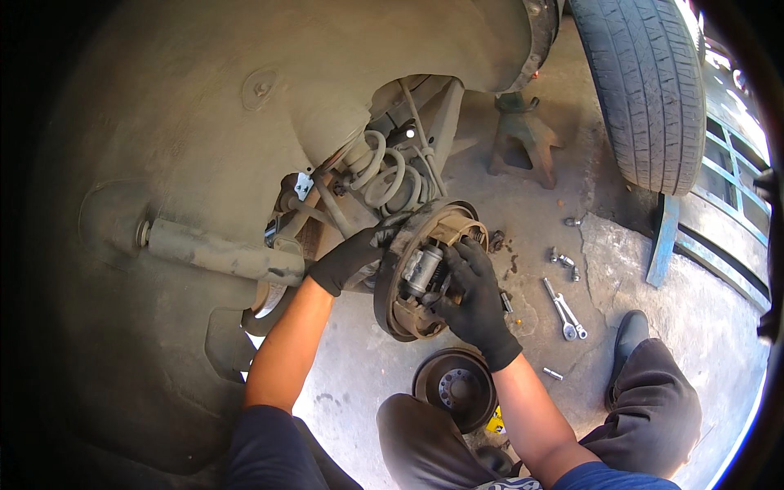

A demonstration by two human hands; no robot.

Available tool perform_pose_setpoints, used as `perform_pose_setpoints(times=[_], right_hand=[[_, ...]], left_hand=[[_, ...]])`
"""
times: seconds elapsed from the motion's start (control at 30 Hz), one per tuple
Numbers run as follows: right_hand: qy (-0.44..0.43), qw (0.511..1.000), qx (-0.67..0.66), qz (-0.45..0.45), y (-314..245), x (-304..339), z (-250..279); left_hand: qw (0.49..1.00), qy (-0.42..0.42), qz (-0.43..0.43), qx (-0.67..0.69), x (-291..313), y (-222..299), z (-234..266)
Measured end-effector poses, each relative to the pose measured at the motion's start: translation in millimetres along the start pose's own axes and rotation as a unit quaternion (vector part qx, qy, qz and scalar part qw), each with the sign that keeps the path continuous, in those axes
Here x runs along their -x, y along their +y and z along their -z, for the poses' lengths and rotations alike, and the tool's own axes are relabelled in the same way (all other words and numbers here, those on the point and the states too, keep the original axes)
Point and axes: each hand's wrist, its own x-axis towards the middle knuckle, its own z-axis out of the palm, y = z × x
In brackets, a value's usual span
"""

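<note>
A drum brake assembly faces me beside the car's underside, with a round backing plate, a curved brake shoe and a silver wheel cylinder. My left hand, in a black glove, grips the plate's left rim; some of its fingertips pass out of sight behind it. My right hand, also gloved, reaches into the assembly from the right. Its fingers are bent over the inner parts just right of the cylinder, with the thumb low near the cylinder's bottom end. What lies between those fingers is hidden.
A coil spring and a shock absorber flank the brake. On the floor are a brake drum, wrenches, a loose socket and small metal pieces. A jack stand and a tire stand farther off.
</note>
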Motion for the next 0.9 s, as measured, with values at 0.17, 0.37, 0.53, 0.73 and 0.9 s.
perform_pose_setpoints(times=[0.17,0.37,0.53,0.73,0.9], right_hand=[[0.012,1.000,-0.007,0.004,-3,1,2],[-0.001,0.999,-0.026,-0.033,-3,4,3],[0.008,0.997,-0.060,-0.043,-1,1,3],[0.035,0.997,-0.053,-0.034,-1,1,-1],[0.053,0.997,-0.043,-0.027,1,0,-6]], left_hand=[[0.964,0.086,-0.001,-0.253,0,0,7],[0.958,0.116,0.013,-0.262,13,14,7],[0.976,0.083,0.033,-0.200,13,21,15],[0.986,0.129,0.002,-0.108,21,-5,30],[0.981,0.145,0.023,-0.130,25,-2,32]])
